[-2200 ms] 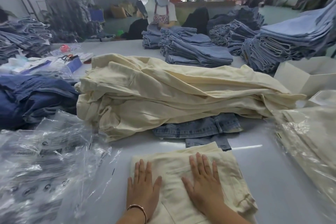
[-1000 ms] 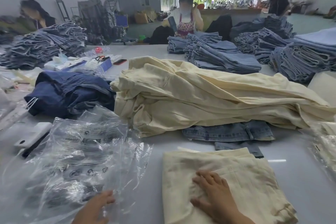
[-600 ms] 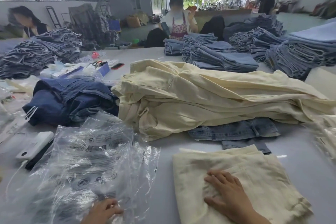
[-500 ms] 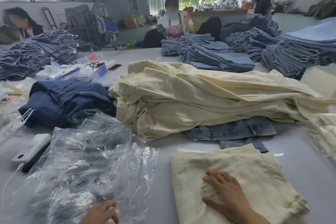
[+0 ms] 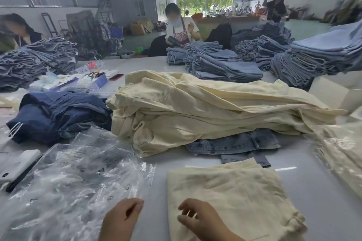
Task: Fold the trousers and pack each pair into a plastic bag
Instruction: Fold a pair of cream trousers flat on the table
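Observation:
A folded cream pair of trousers (image 5: 235,193) lies flat on the table at the front right. My right hand (image 5: 197,219) hovers over its left edge with fingers loosely spread, holding nothing. To the left lies a loose stack of clear plastic bags (image 5: 74,178). My left hand (image 5: 121,217) pinches the right edge of the top bag between thumb and fingers. Behind the folded pair sits a big heap of unfolded cream trousers (image 5: 205,111).
A blue denim pair (image 5: 235,144) pokes out under the cream heap. Dark blue jeans (image 5: 54,115) lie at the left, bagged cream trousers (image 5: 340,150) at the right. A white device (image 5: 17,164) rests by the bags. Stacks of light jeans (image 5: 221,66) and other workers fill the far side.
My left hand has moved right along the bags and now pinches a bag's edge. My right hand has lifted off the folded trousers and shifted to their left edge.

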Motion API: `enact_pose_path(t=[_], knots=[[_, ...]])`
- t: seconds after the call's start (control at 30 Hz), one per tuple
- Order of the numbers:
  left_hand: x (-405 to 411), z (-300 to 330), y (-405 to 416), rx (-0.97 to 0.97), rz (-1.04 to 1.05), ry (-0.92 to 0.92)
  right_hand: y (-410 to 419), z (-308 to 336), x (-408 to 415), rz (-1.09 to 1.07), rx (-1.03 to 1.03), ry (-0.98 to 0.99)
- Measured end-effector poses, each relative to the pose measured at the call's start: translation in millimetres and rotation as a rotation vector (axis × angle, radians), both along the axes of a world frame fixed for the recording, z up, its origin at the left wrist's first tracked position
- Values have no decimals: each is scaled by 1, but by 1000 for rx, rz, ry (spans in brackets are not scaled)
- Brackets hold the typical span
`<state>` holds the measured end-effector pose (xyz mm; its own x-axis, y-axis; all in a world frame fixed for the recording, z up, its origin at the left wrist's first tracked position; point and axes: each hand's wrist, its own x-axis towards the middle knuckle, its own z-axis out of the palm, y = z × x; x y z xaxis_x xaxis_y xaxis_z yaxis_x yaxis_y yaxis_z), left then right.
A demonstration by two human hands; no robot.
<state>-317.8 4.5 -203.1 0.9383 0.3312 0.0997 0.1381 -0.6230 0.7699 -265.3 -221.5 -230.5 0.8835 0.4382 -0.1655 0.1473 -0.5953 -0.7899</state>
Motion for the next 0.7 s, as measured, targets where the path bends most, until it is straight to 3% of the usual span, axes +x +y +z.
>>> enact_pose_path(t=[0.07,0.13,0.3,0.37,0.43,0.53,0.63,0.7], knots=[[8,0,-34,-30,-69,-17,14,5,-8,-41,224,249],[13,-6,-58,-12,-192,0,22,5,-12,-126,371,379],[12,-6,-93,212,-175,-174,21,-1,-1,-284,399,235],[9,4,-91,327,-134,-116,16,0,6,-283,426,262],[8,-1,-73,215,-70,62,8,3,15,-303,440,283],[-8,-7,-32,121,-13,324,-7,8,31,-263,339,290],[-5,16,-9,-4,134,246,-33,12,52,-124,79,208],[-2,23,-1,-59,150,202,-57,14,73,-78,-168,-7]])
